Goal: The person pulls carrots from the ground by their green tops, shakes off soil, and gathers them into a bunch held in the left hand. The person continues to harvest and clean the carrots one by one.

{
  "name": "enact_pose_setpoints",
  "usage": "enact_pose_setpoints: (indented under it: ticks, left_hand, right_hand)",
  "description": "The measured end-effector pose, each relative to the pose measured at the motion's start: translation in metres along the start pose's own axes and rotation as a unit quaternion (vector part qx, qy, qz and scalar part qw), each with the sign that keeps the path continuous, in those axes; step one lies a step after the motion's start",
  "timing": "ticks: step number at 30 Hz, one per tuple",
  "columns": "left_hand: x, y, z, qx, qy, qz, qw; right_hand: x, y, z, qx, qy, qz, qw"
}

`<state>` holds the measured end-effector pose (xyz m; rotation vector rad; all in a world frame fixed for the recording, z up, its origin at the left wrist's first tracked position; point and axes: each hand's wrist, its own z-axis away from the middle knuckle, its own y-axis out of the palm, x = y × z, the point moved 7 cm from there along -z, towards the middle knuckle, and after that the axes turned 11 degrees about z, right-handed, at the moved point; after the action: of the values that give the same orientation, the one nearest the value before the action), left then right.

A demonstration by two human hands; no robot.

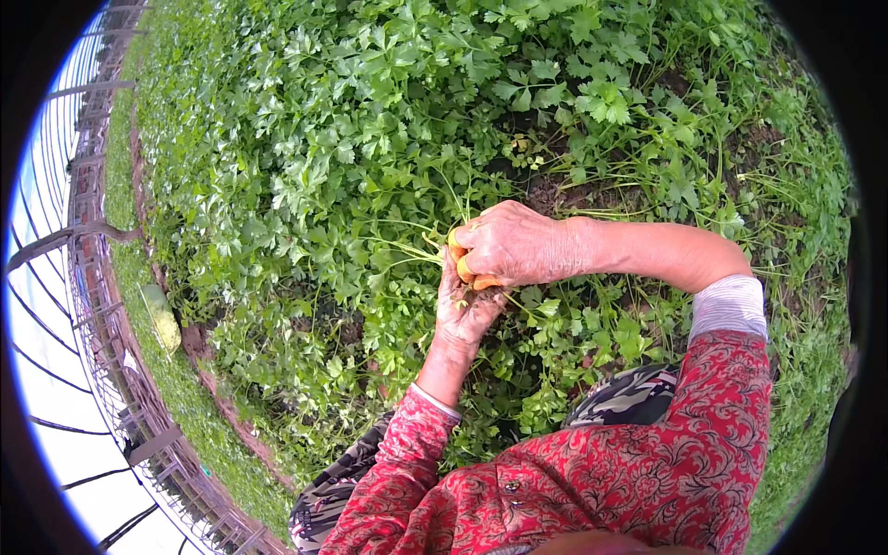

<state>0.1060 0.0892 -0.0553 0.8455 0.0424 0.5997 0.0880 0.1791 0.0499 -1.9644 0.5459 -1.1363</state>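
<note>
My right hand (517, 243), with orange covers on several fingers, is closed over the fingers of my left hand (466, 312). The left palm is turned partly up, and soil marks its skin. Thin pale-green stems (416, 253) stick out leftward from where the two hands meet, pinched at the fingertips. Their other ends and most of the left fingers are hidden behind the right hand. Under and around both hands grow dense leafy plants (361, 125) that look like celery.
Bare soil (562, 194) shows beyond the right hand. My knees in camouflage trousers (624, 395) are bent among the plants. At the left, a green and yellow bundle (161, 319) lies beside a soil strip (236, 423), near the curved greenhouse frame (76, 236).
</note>
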Motion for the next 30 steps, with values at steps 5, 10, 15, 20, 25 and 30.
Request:
enact_pose_setpoints:
  ticks: [5,10,15,20,25,30]
  left_hand:
    - [-0.001,0.017,0.001,0.139,0.019,-0.061,0.988]
    - [0.024,0.031,0.022,0.169,-0.032,-0.118,0.978]
    - [0.035,0.025,0.026,0.148,-0.03,-0.126,0.98]
    - [0.053,0.049,0.033,0.211,-0.055,-0.136,0.966]
    - [0.058,0.055,0.035,0.2,-0.042,-0.178,0.963]
    - [0.051,0.038,0.039,0.184,-0.042,-0.166,0.968]
  right_hand:
    - [-0.102,-0.049,0.013,-0.024,0.183,0.013,0.983]
    - [-0.205,-0.004,0.103,0.386,0.296,0.516,0.705]
    - [-0.227,-0.024,0.123,0.102,0.5,0.166,0.844]
    - [-0.267,-0.033,0.1,-0.003,0.533,0.246,0.809]
    - [-0.315,-0.002,0.109,-0.052,0.51,0.162,0.843]
    - [-0.316,-0.053,0.15,-0.305,0.483,-0.228,0.788]
